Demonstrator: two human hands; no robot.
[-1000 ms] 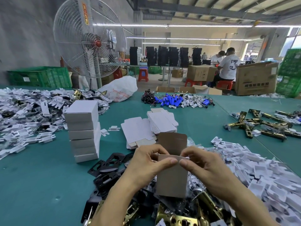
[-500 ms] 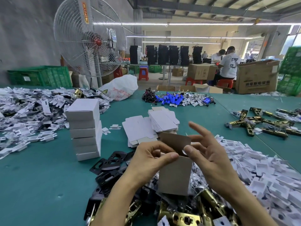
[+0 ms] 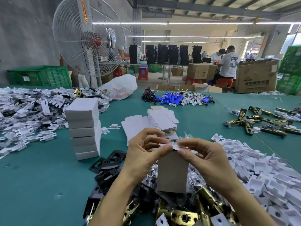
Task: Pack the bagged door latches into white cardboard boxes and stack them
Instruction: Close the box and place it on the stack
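The hall was long and grey-walled, with steel roof beams and strip lights, and two people in white shirts (image 3: pixel 228 64) sat at the far end among brown corrugated cartons (image 3: pixel 255 77). A broad table covered in smooth teal-green sheet (image 3: pixel 40 185) filled the foreground. Behind its far edge stood one large white wire-cage pedestal fan (image 3: pixel 88 36), beside a green lattice plastic crate (image 3: pixel 40 75) and one crumpled white plastic sack (image 3: pixel 120 87).

Two wide heaps of small white moulded plastic inserts lay on the table, one at the left (image 3: pixel 24 111) and one at the right (image 3: pixel 268 168). A loose spread of bare brass door latches (image 3: pixel 254 121) lay far right, and a scatter of blue cylindrical cells with wires (image 3: pixel 171 100) sat mid-table.

One stack of closed white cardboard boxes (image 3: pixel 83 128) stood at the left, six or seven high; the seams were too faint to count surely. Two piles of flat white box blanks (image 3: pixel 162 119) lay beyond the hands. Nearest the camera, bagged brass latches in crinkled clear film (image 3: pixel 179 212) were heaped against flat black metal plates (image 3: pixel 107 167).

One upright cardboard box with a dull grey-brown face (image 3: pixel 172 173) stood over that heap. The left hand (image 3: pixel 143 154) and right hand (image 3: pixel 206 157) met at its top, each with fingers curled, pinching the white end flaps between thumb and forefinger
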